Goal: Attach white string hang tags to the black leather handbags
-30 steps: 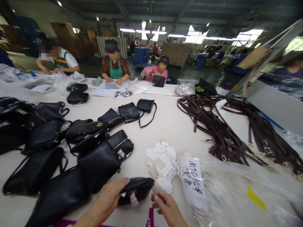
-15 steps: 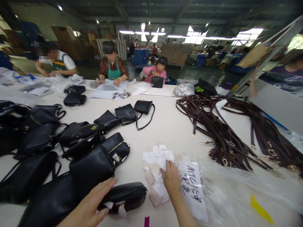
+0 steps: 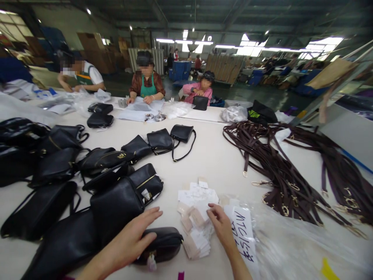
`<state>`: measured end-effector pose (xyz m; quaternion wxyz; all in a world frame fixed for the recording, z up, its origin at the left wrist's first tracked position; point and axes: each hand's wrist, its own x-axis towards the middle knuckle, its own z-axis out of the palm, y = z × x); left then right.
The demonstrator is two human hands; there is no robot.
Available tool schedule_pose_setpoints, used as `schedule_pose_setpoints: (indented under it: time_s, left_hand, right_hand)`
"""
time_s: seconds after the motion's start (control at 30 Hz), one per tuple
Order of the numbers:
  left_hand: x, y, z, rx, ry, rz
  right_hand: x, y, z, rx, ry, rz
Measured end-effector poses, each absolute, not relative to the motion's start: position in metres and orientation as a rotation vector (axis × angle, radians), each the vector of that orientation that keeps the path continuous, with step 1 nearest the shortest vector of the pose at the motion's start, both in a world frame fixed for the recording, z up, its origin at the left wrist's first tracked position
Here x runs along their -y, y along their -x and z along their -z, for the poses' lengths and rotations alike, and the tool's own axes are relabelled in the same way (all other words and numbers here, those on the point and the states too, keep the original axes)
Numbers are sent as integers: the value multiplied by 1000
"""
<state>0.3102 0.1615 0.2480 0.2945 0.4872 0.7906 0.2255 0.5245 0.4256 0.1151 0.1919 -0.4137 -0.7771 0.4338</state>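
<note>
My left hand [image 3: 132,237] is over the near end of the row of black bags, fingers spread, above a small black bag [image 3: 166,245] lying on its side with a small wrapped piece hanging from it. At the right edge of a loose heap of white and beige tags [image 3: 196,225], my right hand [image 3: 220,221] has its thumb and fingers bent toward the tags; whether it pinches one cannot be made out. Just right of that hand lies a white sheet with black handwriting [image 3: 243,233] under clear plastic.
Black bags [image 3: 116,210] cover the left side. Dark brown straps with gold clasps [image 3: 271,167] are heaped at the right, with clear plastic [image 3: 291,241] nearer. Three people sit across the white table [image 3: 204,155], one with a black bag [image 3: 200,102].
My left hand has moved right and slightly up across the small black bag. My right hand has shifted slightly right and down at the tags, and the view has turned a little left.
</note>
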Motion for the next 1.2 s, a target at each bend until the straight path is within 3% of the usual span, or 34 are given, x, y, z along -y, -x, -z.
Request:
schedule_pose_setpoints:
  time_s: [0.2,0.4,0.67,0.93,1.07,1.2]
  left_hand:
    - [-202,-321,-261,-1967,-1315,-677]
    - [-247,-338,-264,-1731,-1409,-707]
    - [-283,-360,-249,-917,-1140,-684]
    - [-232,-333,-270,-1113,-861,-926]
    - [-226,-370,-261,-1062,-940,-961]
    - [-208,-418,-233,-895,-633,-971]
  right_hand:
    - [-422,-548,-134,1302,1124,-2025]
    - [-406,-557,-164,1092,1090,-2153]
    - [-368,-565,-241,903,722,-2517]
    - [-347,-596,-222,763,725,-2558]
    - [-327,-583,-223,792,755,-2632]
    - [-319,-598,-213,876,744,-2712]
